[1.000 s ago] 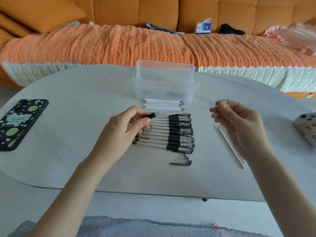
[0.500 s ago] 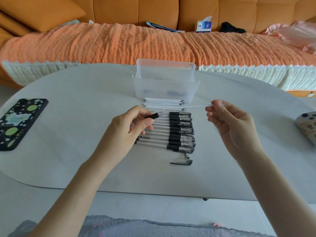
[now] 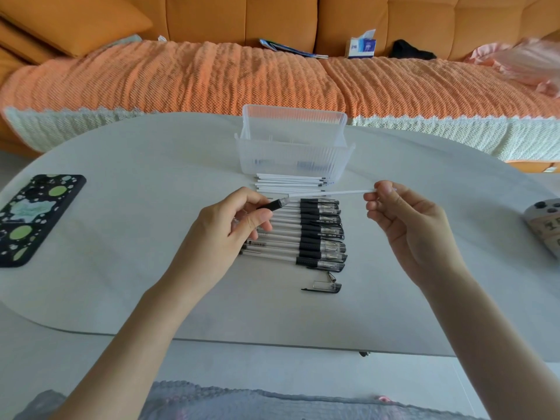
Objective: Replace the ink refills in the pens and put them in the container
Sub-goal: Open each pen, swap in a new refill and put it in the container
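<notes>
Head view: left fingers (image 3: 257,221) clamped the pen barrel (image 3: 271,205), right fingers (image 3: 385,192) pinched the refill (image 3: 330,194); I feared misalignment could bend it.

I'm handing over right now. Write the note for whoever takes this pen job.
Left hand grips a black-gripped clear pen barrel. Right hand pinches a thin white refill by its right end, other end at the barrel's mouth.
On the grey table: row of capped black-and-clear pens, stack of white refills before the clear ribbed plastic container, loose clear cap.
Done: this pen uncapped, opened. Left: finish its refill swap, cap it, into the container; likely the row too.
</notes>
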The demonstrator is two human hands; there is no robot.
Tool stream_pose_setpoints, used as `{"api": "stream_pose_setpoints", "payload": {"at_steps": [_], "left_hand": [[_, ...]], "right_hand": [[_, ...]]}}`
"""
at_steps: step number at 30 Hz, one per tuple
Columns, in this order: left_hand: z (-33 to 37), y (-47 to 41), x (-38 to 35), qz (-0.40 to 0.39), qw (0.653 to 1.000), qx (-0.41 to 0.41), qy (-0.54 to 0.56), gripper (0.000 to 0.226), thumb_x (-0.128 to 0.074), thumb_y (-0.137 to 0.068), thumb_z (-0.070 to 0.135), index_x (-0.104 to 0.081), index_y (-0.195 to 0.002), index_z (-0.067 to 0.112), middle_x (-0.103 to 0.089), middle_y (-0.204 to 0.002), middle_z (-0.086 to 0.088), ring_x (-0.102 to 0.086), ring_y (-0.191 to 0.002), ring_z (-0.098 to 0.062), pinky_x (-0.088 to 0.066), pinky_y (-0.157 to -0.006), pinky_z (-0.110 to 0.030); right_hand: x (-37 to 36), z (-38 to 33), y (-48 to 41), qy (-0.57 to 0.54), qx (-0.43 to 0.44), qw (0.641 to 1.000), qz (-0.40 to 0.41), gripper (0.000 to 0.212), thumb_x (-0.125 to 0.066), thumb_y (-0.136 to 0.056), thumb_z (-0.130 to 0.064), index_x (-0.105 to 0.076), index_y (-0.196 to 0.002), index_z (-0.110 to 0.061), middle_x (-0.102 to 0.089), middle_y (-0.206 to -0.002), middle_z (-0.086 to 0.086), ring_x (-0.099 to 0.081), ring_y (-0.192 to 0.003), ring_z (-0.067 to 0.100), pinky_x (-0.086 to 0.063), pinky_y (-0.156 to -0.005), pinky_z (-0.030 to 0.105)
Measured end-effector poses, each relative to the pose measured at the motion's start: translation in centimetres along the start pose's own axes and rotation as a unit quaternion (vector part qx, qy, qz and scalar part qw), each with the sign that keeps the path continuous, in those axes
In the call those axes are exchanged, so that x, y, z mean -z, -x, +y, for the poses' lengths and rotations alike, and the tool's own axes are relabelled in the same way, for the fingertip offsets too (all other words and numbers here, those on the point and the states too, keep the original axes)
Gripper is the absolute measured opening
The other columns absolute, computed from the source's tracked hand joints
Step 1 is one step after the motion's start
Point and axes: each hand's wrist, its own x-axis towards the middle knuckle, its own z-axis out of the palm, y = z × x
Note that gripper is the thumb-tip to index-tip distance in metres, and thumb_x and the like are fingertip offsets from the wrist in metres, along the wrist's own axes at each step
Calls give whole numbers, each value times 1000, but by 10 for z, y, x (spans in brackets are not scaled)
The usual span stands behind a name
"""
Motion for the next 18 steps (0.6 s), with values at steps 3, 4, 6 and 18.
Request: {"api": "stream_pose_setpoints", "payload": {"at_steps": [3, 4, 6, 18], "left_hand": [[0, 0, 0, 3, 1000, -1, -1, 4, -57, -91, 23, -59, -89, 26, -67, -79, 13, -59, -64, -11, -44, -65, -18], [0, 0, 1, 4, 1000, -1, -2, 4, -57, -91, 23, -59, -89, 26, -67, -79, 13, -59, -64, -11, -44, -66, -19], [0, 1, 1, 2, 1000, -1, -3, 3, -57, -91, 25, -59, -89, 26, -67, -79, 14, -59, -64, -11, -45, -67, -21], [-2, 1, 3, -3, 999, -2, -41, 4, -61, -88, 22, -63, -91, 24, -66, -77, 15, -59, -64, -7, -41, -60, -12]], "right_hand": [[0, 1, 0, 8, -3, 1000, 0, 13, -63, -72, -20, -68, -77, -9, -67, -72, 5, -62, -65, 11, -51, -64, 17], [0, 1, 0, 10, -3, 1000, -1, 14, -65, -71, -22, -69, -77, -10, -67, -72, 5, -62, -65, 11, -51, -64, 18], [1, 1, 0, 11, -3, 1000, -3, 12, -66, -70, -22, -71, -74, -12, -67, -72, 5, -62, -65, 12, -51, -64, 18], [3, 0, -1, 70, 15, 997, 10, 14, -62, -77, -17, -66, -83, -5, -68, -71, 4, -62, -64, 12, -51, -65, 19]]}}
